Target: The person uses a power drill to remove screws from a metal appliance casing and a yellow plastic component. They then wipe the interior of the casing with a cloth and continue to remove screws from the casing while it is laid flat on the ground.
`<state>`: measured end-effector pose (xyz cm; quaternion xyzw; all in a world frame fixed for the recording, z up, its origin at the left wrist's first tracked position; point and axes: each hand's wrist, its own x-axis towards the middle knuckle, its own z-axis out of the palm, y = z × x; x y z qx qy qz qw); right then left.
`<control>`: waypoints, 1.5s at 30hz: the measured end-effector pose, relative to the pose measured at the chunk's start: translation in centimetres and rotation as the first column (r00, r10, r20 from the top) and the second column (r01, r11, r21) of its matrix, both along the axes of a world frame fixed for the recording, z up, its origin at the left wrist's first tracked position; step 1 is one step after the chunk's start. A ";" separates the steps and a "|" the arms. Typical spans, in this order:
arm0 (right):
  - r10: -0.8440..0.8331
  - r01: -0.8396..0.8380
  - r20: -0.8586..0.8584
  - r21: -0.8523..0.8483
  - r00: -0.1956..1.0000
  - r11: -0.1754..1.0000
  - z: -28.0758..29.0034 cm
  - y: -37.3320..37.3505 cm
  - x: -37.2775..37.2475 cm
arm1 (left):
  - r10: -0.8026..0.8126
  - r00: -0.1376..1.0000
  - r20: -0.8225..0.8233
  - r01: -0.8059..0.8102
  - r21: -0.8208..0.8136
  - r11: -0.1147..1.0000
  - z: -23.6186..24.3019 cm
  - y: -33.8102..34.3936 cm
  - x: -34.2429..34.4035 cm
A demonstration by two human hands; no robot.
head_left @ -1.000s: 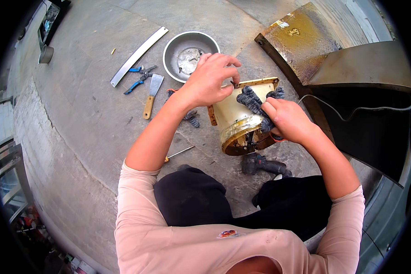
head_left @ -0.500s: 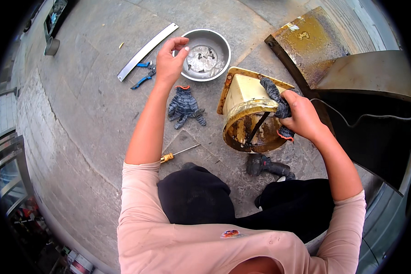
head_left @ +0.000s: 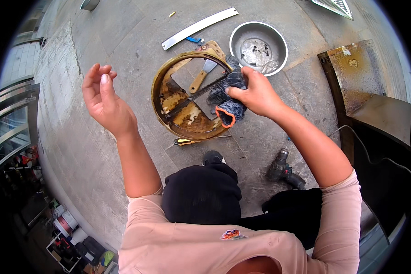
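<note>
My right hand (head_left: 253,91) is shut on a grey knitted glove (head_left: 228,91) with an orange cuff, pressed against the rim of a grimy round metal housing (head_left: 173,109). The housing's opening faces up, with a dark crossbar across it and brown residue inside. Behind it a putty knife (head_left: 197,80) shows through the opening. My left hand (head_left: 104,100) is raised left of the housing, fingers loosely curled and apart, holding nothing. A yellow-handled screwdriver (head_left: 185,141) lies under the housing's near edge.
A steel bowl (head_left: 236,45) of screws, a metal strip (head_left: 198,28) and blue-handled pliers (head_left: 194,40) lie beyond. A drill (head_left: 283,169) lies near my right knee. Bent metal panels (head_left: 351,68) and a cable (head_left: 365,150) are at right, a metal frame (head_left: 9,128) at left.
The housing has moved left in my right hand and tipped so its round opening faces up. My left hand moved away leftward, off the housing. The view has swung, shifting the floor items rightward.
</note>
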<state>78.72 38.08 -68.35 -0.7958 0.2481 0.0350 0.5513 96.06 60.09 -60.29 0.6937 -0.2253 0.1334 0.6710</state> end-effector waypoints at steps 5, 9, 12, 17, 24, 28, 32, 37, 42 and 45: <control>-0.017 0.003 0.111 0.123 0.994 0.992 -5.1 12.3 7.8 | -0.130 0.991 -0.008 0.129 -0.102 0.986 0.1 -0.4 -0.8; 0.026 -0.056 0.115 0.263 0.993 0.963 -9.9 16.5 8.7 | -0.177 0.981 -0.074 0.167 -0.126 0.978 -2.0 -1.0 0.0; 0.125 -0.116 0.012 0.448 0.992 0.887 -11.0 15.7 6.9 | -0.127 0.986 -0.105 0.121 -0.059 0.991 -3.0 -0.1 0.6; 0.121 -0.105 -0.021 0.375 0.992 0.921 -10.4 9.0 1.0 | -0.168 0.942 0.291 -0.172 0.847 0.502 -6.6 2.7 2.0; 0.075 -0.037 -0.318 0.124 0.945 0.992 -8.4 -4.7 -17.1 | -0.194 0.932 0.307 -0.340 0.925 -0.169 -12.4 12.4 3.3; 0.000 0.011 -0.403 0.025 0.915 1.000 -5.6 -8.0 -25.2 | -0.423 0.835 0.352 -0.416 0.907 -0.067 -15.9 16.2 4.9; 0.004 -0.012 -0.337 -0.021 0.941 1.000 -4.4 -9.8 -29.1 | 0.188 0.875 -0.446 0.134 0.596 0.791 -17.5 25.0 11.0; -0.030 -0.006 -0.421 -0.083 0.906 0.997 -3.6 -10.4 -36.9 | 0.661 0.637 -0.397 -0.277 0.682 0.677 -16.2 17.5 10.8; 0.203 -0.261 -0.489 -0.052 0.848 0.964 -5.6 -8.8 -36.6 | 0.270 0.868 0.417 -0.455 0.885 0.097 -12.5 15.2 10.5; 0.382 -0.463 -0.459 -0.074 0.802 0.883 -7.5 -6.3 -36.2 | 0.062 0.953 0.297 -0.266 0.917 -0.298 -11.4 11.9 9.3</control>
